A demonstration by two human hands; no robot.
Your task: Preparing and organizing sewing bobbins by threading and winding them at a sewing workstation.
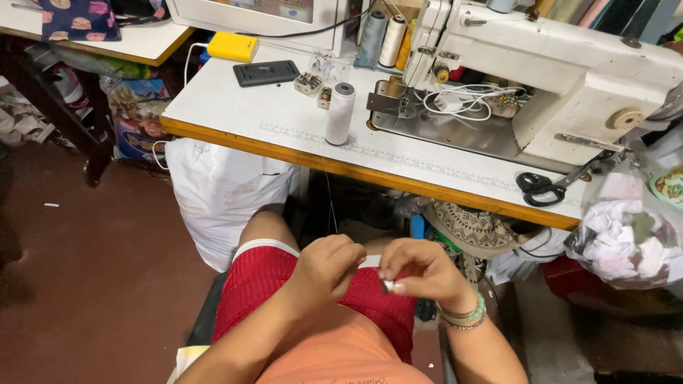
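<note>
Both hands, left hand [324,270] and right hand [420,274], pinch one white strip [370,262]. One yellow box [232,46] at eleven o'clock; one white spool [340,114] at twelve.

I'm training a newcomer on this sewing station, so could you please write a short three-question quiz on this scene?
1. True or false: the black scissors lie on the table's right part, near its front edge.
2. Which stands upright near the middle of the table? A) white thread spool B) glass bottle C) metal cup
3. What do the left hand and right hand do over the lap?

Key:
1. True.
2. A, the white thread spool.
3. They pinch a small white strip between them; the right fingertips also hold a tiny metallic piece.
</note>
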